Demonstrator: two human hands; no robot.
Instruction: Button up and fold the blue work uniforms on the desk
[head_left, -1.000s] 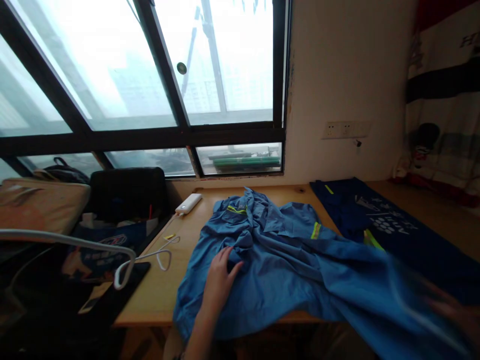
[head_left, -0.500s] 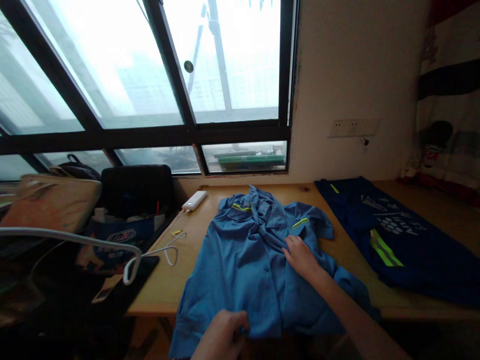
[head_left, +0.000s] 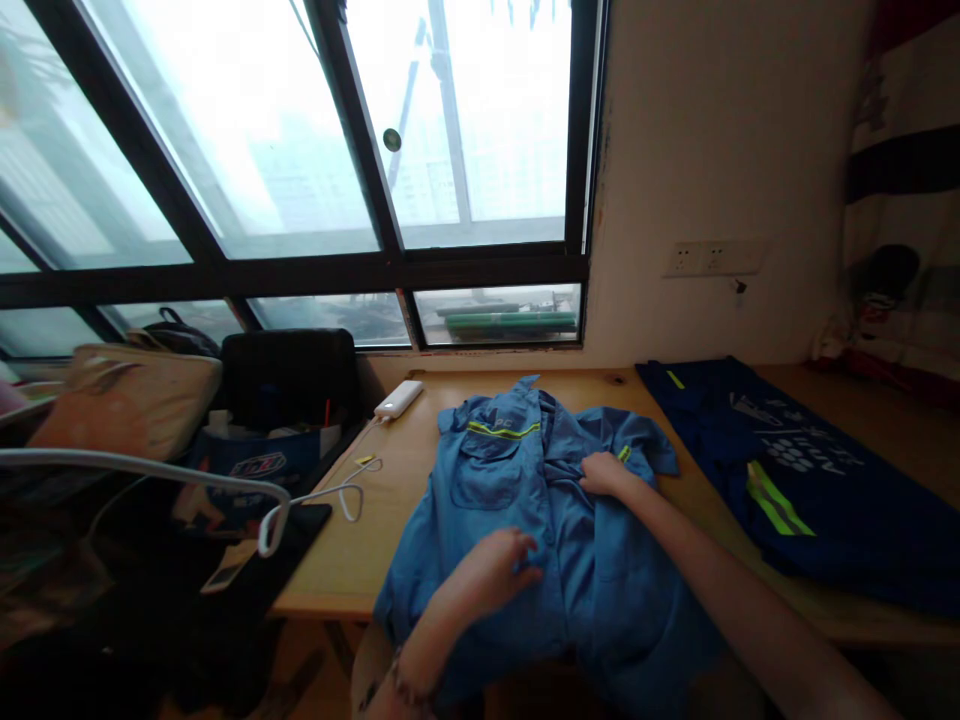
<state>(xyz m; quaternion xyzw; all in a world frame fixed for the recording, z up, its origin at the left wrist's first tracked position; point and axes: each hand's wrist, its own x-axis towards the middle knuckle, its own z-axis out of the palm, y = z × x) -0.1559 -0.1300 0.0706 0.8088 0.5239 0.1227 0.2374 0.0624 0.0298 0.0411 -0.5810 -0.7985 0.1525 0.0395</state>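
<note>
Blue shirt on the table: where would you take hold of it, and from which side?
Probably the lower part of the blue shirt, coming from the near side. It droops over the edge of the table, so the cloth hangs free to pinch, while the collar end lies flat on the wood.

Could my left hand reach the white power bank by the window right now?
Probably yes: the left hand rests on the blue shirt, with only bare desk between it and the power bank.
</note>
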